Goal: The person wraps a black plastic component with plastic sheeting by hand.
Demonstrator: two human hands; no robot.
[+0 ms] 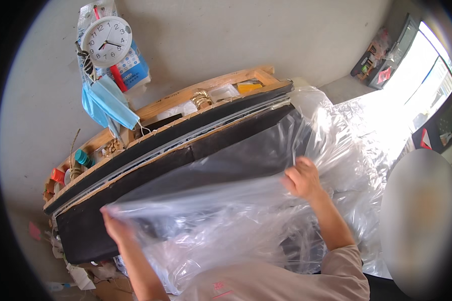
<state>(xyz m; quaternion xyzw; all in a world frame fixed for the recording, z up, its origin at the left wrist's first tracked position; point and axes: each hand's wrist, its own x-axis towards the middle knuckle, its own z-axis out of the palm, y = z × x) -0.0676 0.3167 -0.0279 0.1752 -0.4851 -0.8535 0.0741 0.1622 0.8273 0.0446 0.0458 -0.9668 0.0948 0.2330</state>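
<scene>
While plastic sheeting (226,218) drapes the black worktop (85,228), masks (108,103) hang beyond

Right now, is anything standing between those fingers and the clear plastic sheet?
Nothing visible: the left fingers and right fingers both hold the clear plastic sheet directly.

Lt brn shirt (286,281) w/ red print (218,286)

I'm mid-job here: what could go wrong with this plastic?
The sheet, spread between left hand and right hand, might slip or tear if pulled hard. Its crumpled folds at right could tangle or drag. The blue masks hang beyond the left hand; a high sweep might catch them.
</scene>
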